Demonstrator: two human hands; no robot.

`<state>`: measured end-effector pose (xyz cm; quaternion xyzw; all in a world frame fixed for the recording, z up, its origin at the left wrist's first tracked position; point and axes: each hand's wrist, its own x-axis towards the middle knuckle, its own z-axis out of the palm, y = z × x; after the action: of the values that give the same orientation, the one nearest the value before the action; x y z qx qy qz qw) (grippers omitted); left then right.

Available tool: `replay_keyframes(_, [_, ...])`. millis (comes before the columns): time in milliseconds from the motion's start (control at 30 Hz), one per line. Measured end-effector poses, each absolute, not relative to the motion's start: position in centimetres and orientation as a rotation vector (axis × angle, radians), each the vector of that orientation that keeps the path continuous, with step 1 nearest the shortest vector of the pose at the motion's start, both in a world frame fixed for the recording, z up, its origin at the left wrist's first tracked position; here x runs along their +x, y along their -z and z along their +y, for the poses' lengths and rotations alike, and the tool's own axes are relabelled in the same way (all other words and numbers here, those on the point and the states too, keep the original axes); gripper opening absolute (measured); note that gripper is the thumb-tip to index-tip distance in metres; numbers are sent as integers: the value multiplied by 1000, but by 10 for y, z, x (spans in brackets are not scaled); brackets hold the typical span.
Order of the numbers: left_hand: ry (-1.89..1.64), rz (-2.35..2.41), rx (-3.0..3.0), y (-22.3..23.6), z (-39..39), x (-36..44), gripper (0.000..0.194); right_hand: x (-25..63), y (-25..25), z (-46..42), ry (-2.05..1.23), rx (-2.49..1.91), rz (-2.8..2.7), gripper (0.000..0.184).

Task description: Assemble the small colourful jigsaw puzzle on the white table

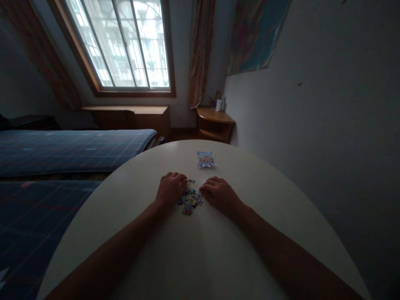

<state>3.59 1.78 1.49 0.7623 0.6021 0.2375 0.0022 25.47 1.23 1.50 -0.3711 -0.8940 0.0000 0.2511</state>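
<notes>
A small heap of coloured jigsaw pieces [190, 201] lies on the round white table [200, 250]. My left hand [171, 188] rests on the left side of the heap, fingers curled down onto the pieces. My right hand [218, 193] rests at the heap's right side, fingers also curled and touching the pieces. What either hand pinches, if anything, is hidden under the fingers. A little beyond the hands lies a colourful printed card or packet [206, 159] flat on the table.
A bed with a blue checked cover [62, 150] runs along the left of the table. A wooden corner shelf [215, 123] and a low wooden cabinet [131, 116] stand under the window. A plain wall is close on the right.
</notes>
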Motion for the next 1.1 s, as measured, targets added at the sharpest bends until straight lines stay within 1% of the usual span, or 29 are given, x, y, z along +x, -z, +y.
replay_keyframes(200, [-694, 1762, 2435, -11, 5, 32, 20, 252, -13, 14, -5, -1089, -2358, 17])
replay_keyframes(433, [-771, 1723, 2386, 1, 12, 30, 20, 249, -10, 18, -188, -1144, -2229, 17])
replay_keyframes(733, [-809, 1739, 2333, 6, 16, 28, 29, 248, -10, 19, -216, -1147, -2218, 20])
replay_keyframes(1100, [-840, 1688, 2309, 4, 12, 30, 14, 249, -9, 19, -258, -1155, -2183, 19])
